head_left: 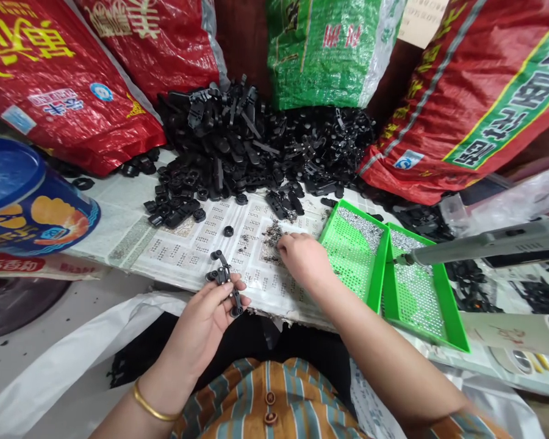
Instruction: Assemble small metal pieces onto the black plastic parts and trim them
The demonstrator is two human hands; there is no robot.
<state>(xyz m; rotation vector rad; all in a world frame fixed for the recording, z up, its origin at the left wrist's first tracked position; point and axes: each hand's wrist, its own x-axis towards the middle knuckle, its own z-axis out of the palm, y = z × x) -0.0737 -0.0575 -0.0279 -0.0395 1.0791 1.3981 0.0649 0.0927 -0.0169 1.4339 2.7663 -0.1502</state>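
1. The left hand (205, 320) holds a black jointed plastic part (223, 277) between thumb and fingers, above the near edge of the worktop (187, 262).
2. The part's long axis runs away from the body, slanting left; its curved arm is at the far end, a round end near the fingers.
3. The right hand (302, 259) is narrow, fingertips bunched at a heap of tiny pieces (272, 236); whether it pinches one, I cannot tell.
4. Right of it, two perforated green trays (376, 299) hold small silvery pieces.
5. Beyond lies a large pile of black plastic parts (229, 146).
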